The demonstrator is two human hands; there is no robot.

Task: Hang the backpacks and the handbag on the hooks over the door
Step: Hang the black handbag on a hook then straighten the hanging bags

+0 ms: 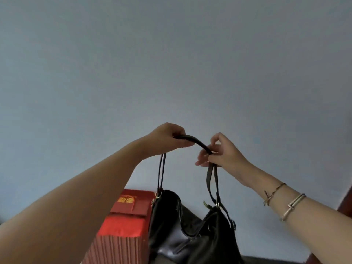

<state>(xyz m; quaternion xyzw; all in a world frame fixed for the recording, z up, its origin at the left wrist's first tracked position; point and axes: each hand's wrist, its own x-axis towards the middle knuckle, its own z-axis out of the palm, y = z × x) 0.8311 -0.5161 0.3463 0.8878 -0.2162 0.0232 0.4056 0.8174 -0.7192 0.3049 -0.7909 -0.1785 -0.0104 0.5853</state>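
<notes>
A plain pale blue-grey wall (171,63) fills most of the view. Low down, a red box (123,225) with gold lettering and ribbed sides stands just left of the bag; what it rests on cannot be told. A strip of dark reddish wood shows at the right edge.

The black handbag (190,235) hangs in mid-air in front of the wall, its top unzipped. The left hand (167,139) has its grip closed around the left end of the handbag's dark strap (192,140). The right hand (222,153) pinches the strap's right side between thumb and fingertips, other fingers loosely spread. Two bracelets (283,202) circle the right wrist.
</notes>
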